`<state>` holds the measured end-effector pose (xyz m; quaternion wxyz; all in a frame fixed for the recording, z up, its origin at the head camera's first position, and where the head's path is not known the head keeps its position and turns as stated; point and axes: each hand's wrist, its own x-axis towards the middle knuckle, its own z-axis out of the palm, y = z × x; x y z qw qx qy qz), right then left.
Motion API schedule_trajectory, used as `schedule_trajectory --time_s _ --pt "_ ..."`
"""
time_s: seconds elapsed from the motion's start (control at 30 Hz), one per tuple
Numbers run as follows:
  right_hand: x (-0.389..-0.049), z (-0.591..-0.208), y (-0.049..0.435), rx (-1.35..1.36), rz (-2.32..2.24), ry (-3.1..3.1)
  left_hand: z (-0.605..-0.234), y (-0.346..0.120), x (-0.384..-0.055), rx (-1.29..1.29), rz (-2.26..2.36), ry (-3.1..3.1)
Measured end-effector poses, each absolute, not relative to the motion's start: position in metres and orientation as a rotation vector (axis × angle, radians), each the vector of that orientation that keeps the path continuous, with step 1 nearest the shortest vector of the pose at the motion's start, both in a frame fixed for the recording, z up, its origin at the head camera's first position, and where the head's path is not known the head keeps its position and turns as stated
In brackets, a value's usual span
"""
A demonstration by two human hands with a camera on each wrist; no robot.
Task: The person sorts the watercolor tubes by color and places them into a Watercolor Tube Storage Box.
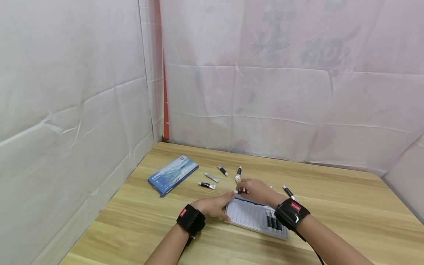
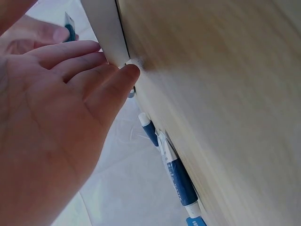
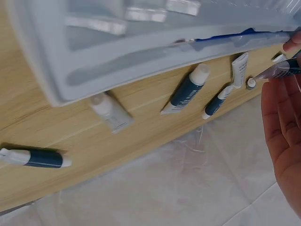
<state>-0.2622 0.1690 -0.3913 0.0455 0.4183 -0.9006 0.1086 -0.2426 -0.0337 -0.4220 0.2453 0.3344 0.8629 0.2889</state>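
A white plastic tray (image 1: 245, 213) with narrow slots lies in front of me, and several dark-labelled paint tubes (image 1: 273, 220) sit side by side in its right end. My left hand (image 1: 213, 206) rests against the tray's left edge, fingers straight and thumb at the near corner. Over the tray's far left edge, my right hand (image 1: 256, 191) pinches a small paint tube (image 3: 284, 68) between thumb and fingers. A slim brush with a blue handle (image 3: 225, 36) lies in the tray's long groove in the right wrist view.
A blue picture box (image 1: 173, 175) lies at the left of the wooden table (image 1: 347, 206). Loose paint tubes are scattered beyond the tray, among them a dark one (image 1: 207, 185), a grey one (image 1: 212, 177) and one at the right (image 1: 289, 192). White sheeting (image 1: 281, 92) hangs behind.
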Motion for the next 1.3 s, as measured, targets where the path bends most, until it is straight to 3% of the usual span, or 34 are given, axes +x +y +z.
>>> schedule_trajectory --time_s 0.67,1.3 --pt "-0.219 -0.385 0.215 1.177 0.294 -2.832 -0.423 -0.036 -0.242 0.961 0.792 2.351" --pt "-0.201 -0.396 0.234 1.486 0.527 -2.674 -0.425 -0.035 -0.242 0.971 0.779 2.360"
